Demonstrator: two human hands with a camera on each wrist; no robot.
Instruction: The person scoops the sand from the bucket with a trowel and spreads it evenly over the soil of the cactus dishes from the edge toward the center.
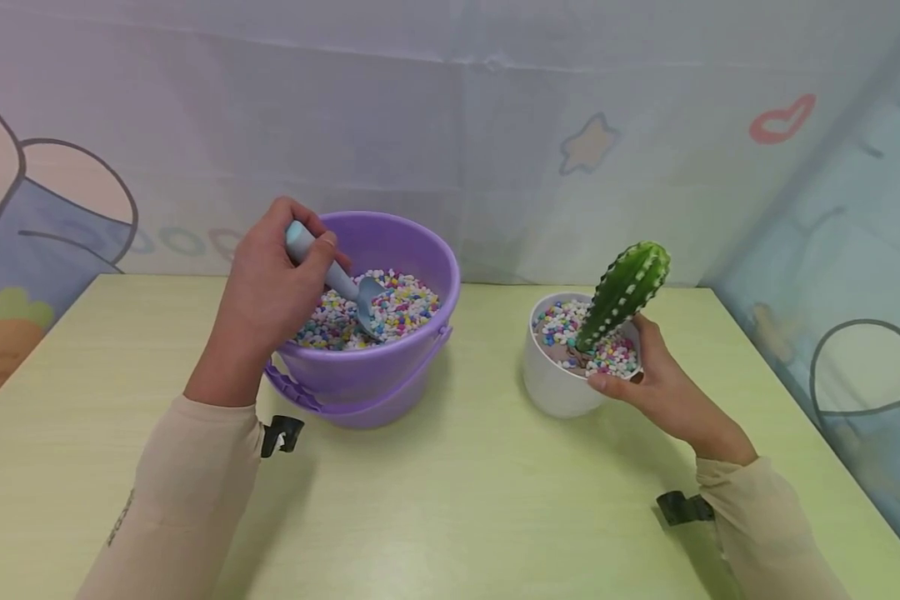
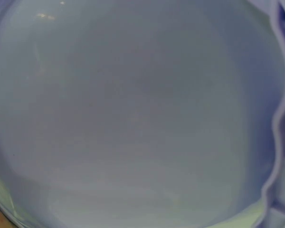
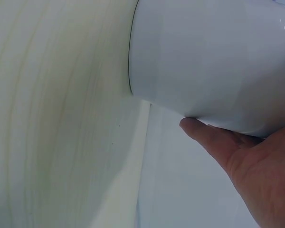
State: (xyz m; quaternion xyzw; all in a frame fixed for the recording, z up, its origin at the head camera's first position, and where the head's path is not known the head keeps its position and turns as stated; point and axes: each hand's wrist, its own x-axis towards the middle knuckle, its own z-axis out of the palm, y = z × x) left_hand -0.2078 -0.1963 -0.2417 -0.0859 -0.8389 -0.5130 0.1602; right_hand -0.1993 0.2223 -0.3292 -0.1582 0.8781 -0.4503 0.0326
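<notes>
My left hand (image 1: 277,279) grips the light-blue handle of a small toy shovel (image 1: 367,304) over a purple bucket (image 1: 356,387). The shovel's blade points down among the multicoloured pebbles (image 1: 412,308) inside. Only the bucket's wall (image 2: 133,118) and part of its ridged handle (image 2: 280,109) fill the left wrist view. To the right, my right hand (image 1: 667,392) holds a white pot (image 1: 558,387) by its right side, thumb at the near rim. A green cactus (image 1: 622,296) leans to the right in it, with similar pebbles around its base. The right wrist view shows fingers against the pot's smooth side.
Both containers stand on a pale wooden table (image 1: 450,500), the bucket left of the pot. Behind them hangs a printed cloth (image 1: 495,167), and another patterned cloth (image 1: 855,275) borders the right edge. The bucket's handle (image 1: 390,404) hangs down on its near side.
</notes>
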